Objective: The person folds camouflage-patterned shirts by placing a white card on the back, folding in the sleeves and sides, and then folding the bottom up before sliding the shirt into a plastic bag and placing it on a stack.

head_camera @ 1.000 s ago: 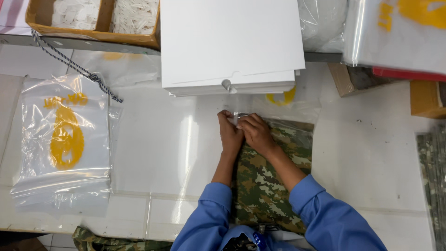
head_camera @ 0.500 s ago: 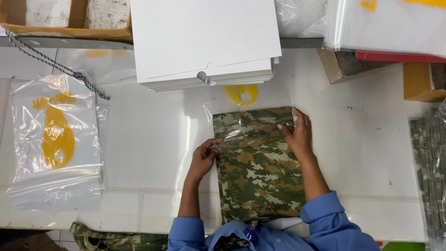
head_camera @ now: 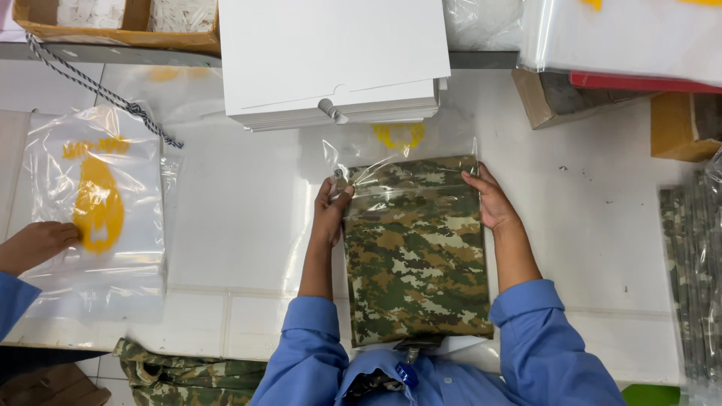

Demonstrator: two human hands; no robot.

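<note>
The folded camouflage garment [head_camera: 416,256] lies flat on the white desk [head_camera: 241,218], centre near, partly sleeved in a clear plastic bag [head_camera: 398,162]. The left hand [head_camera: 331,214] pinches the bag's left edge between thumb and fingers; the right hand [head_camera: 490,201] rests half closed against the right edge. Judged handling: the fabric is soft and light, the film thin and slippery, so take hold at the bag's side edges. Far left, a cardboard box [head_camera: 120,30] holds white pieces. A stack of white cards [head_camera: 331,56] sits beyond the bag. Another person's hand [head_camera: 37,242] touches a pile of printed bags [head_camera: 98,203] at left.
</note>
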